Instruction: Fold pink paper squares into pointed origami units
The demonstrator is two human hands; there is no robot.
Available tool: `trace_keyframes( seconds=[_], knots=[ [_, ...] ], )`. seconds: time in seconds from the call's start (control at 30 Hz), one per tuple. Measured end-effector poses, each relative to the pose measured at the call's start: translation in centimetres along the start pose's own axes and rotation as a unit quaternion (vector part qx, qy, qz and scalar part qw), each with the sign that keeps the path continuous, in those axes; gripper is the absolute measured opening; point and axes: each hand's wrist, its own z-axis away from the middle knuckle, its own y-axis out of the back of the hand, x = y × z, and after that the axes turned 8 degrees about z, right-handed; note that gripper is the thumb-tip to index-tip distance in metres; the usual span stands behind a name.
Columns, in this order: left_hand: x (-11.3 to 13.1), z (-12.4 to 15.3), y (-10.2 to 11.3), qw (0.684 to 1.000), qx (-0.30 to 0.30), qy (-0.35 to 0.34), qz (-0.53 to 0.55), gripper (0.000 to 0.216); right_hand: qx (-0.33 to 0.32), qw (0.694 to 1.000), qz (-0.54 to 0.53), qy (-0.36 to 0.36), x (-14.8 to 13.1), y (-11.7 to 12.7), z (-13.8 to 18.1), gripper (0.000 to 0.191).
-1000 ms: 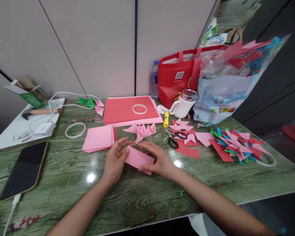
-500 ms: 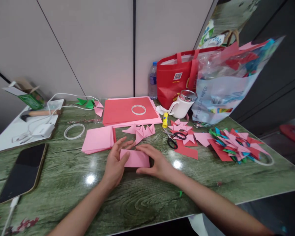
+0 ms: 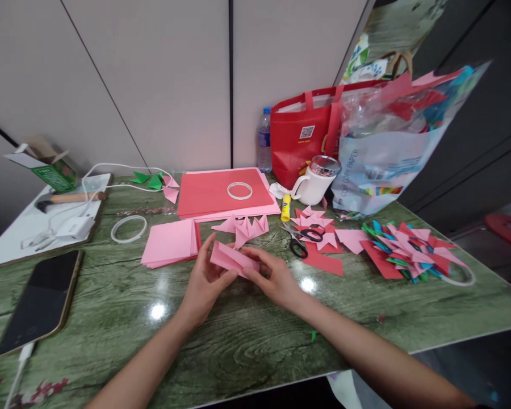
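Observation:
A small folded sheet of pink paper (image 3: 230,257) is held between both hands, slightly opened along its fold and tilted. My left hand (image 3: 206,284) grips its left side, thumb at the lower edge. On the right side, my right hand (image 3: 272,276) pinches it, and the two thumb tips nearly meet. Just behind the hands lie folded pink paper points (image 3: 251,228). To the left of them is a stack of pink paper squares (image 3: 169,241). Black-handled scissors (image 3: 298,247) rest to the right, by red and pink folded pieces (image 3: 313,221).
Large red sheets (image 3: 208,193) bear a white tape ring (image 3: 239,191). A glue stick (image 3: 285,208), white mug (image 3: 317,184), red bag (image 3: 298,136) and plastic bag (image 3: 370,170) stand behind. Colourful folded paper (image 3: 413,250) lies right; a phone (image 3: 40,301) and hammer (image 3: 72,196) lie left.
The pink paper has turned from lying flat and level to tilted, its fold partly opened. Both thumbs have moved together at its lower edge.

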Motion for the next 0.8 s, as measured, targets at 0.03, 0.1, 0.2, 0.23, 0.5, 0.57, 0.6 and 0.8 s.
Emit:
trace_keyframes(
  seconds=[0.03,0.1,0.2,0.23,0.5,0.57,0.6,0.8],
  knots=[
    [-0.1,0.0,0.1,1.0,0.002,-0.005,-0.015,0.081,-0.001,1.0,-0.006,-0.005,0.0,0.0,0.0,0.036],
    [-0.3,-0.1,0.3,0.998,0.013,-0.022,-0.053,0.076,0.002,1.0,-0.02,-0.018,-0.1,0.0,0.0,0.034],
    [-0.3,-0.1,0.5,0.993,0.025,-0.054,-0.099,0.07,0.023,0.998,-0.035,-0.052,-0.1,0.1,0.0,0.031],
    [-0.3,-0.1,0.5,0.992,0.024,-0.061,-0.108,0.07,0.034,0.997,-0.039,-0.065,-0.2,0.1,-0.1,0.031],
    [-0.1,0.0,0.7,0.983,0.009,-0.074,-0.169,0.048,0.095,0.973,-0.146,-0.153,-0.4,0.7,-0.5,0.03],
    [-0.3,-0.1,1.0,0.981,0.006,-0.05,-0.187,0.041,0.102,0.977,-0.125,-0.139,-0.3,0.8,-0.6,0.029],
    [-0.4,-0.1,1.1,0.981,0.01,-0.041,-0.188,0.04,0.106,0.981,-0.107,-0.126,-0.2,0.9,-0.6,0.027],
    [-0.8,-0.6,1.8,0.992,0.035,-0.011,-0.117,0.035,0.051,0.988,-0.105,-0.103,-0.2,0.7,-0.5,0.02]
  ],
)
